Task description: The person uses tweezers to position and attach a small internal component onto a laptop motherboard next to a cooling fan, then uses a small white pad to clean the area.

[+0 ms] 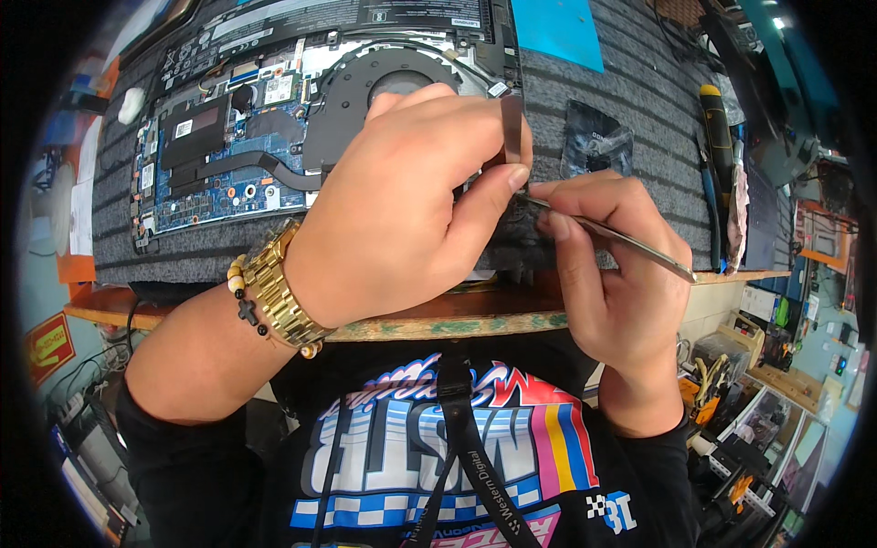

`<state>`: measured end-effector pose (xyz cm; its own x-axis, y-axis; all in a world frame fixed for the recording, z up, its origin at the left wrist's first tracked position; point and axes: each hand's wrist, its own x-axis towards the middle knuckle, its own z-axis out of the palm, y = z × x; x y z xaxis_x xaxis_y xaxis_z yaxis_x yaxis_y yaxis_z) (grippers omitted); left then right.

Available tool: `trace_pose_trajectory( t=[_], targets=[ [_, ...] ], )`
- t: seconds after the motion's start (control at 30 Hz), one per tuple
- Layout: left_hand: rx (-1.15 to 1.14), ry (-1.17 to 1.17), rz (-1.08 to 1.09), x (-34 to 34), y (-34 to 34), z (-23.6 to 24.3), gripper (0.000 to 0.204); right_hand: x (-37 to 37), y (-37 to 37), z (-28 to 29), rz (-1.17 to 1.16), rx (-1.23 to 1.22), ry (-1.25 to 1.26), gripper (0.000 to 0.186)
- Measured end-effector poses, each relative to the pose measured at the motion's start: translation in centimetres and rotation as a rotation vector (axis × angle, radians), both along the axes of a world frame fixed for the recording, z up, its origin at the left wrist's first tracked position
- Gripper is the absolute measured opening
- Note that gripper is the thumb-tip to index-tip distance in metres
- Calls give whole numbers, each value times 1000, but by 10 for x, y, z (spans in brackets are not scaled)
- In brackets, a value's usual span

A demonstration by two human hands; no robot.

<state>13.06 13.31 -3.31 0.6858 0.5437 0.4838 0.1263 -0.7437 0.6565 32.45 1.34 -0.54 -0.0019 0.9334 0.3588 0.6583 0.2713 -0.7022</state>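
Observation:
My left hand (411, 192), with a gold watch (274, 290) on the wrist, reaches over the right side of an opened laptop (228, 155). Its thumb and forefinger pinch a flat dark strip (512, 132) standing up at the laptop's right edge. My right hand (621, 256) is closed on a slim metal tool (630, 240), perhaps tweezers. The tool's tip points at the spot just below my left thumb, and the fingers hide what it touches. Around my left hand show the cooling fan (343, 110), the copper-dark heat pipe (274, 167) and the blue circuit board (237, 196).
A black battery (338, 23) lies along the laptop's far side. Right of the laptop are a small dark plastic bag (596, 137) and a blue sheet (557, 32). Pliers (710, 196) and a yellow-black screwdriver (717, 137) lie farther right. The wooden bench edge (438, 326) runs near my body.

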Motion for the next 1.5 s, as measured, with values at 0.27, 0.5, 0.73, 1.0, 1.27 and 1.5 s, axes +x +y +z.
trace_pose_trajectory(
  t=[0.27, 0.5, 0.73, 1.0, 1.27, 1.5],
  targets=[
    [-7, -28, -5, 2, 0, -1, 7, 3, 6, -14, -16, 124, -17, 17],
    [-6, -37, 4, 2, 0, -2, 7, 1, 13, -15, -9, 171, -86, 21],
    [3, -75, 11, 5, 0, -5, 7, 0, 11, -14, -29, 157, -71, 20],
    [-8, -62, 22, 8, -1, -7, 6, 14, 0, -33, -8, 155, 137, 12],
    [13, -51, 10, 8, 1, -6, 6, 14, -1, -38, 4, 204, 153, 13],
    [-14, -78, 14, 10, 0, -6, 6, 14, -2, -38, -10, 209, 199, 13]
  ],
)
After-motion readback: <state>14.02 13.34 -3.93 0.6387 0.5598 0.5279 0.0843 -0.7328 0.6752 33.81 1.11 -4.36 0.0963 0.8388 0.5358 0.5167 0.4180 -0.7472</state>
